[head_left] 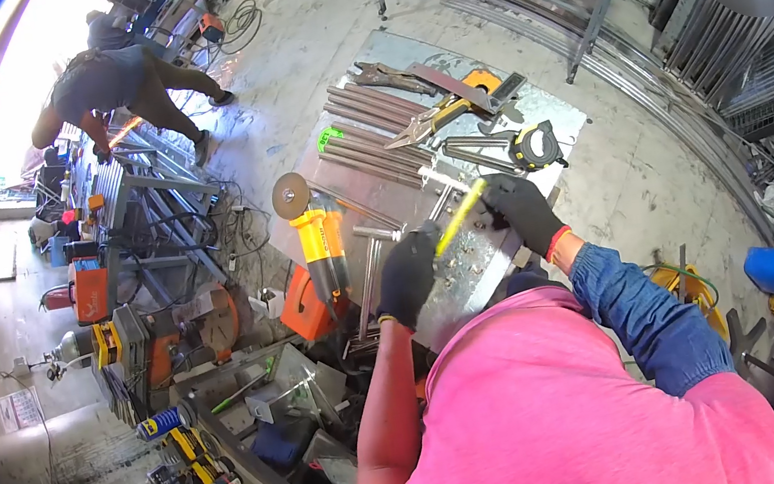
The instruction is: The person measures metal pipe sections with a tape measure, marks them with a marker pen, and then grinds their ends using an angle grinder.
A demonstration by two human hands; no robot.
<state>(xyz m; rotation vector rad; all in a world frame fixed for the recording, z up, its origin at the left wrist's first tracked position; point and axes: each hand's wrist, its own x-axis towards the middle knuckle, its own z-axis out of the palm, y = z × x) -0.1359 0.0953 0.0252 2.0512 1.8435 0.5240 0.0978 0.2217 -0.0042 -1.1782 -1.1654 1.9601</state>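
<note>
Head view, yellow stick [459,218] in hands [408,277], grinder [316,238] and metal rods [375,155] near

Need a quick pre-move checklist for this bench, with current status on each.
1. Right hand on yellow strip: ok.
2. Left hand gripping the strip's lower end: cannot tell, fingers hidden.
3. Gloves on both hands: ok.
4. Angle grinder apart from both hands: ok. Its power off: cannot tell.
5. Worktable free of loose bits near the hands: not ok, debris scattered there.
6. Co-worker making sparks away from this table: ok.
</note>
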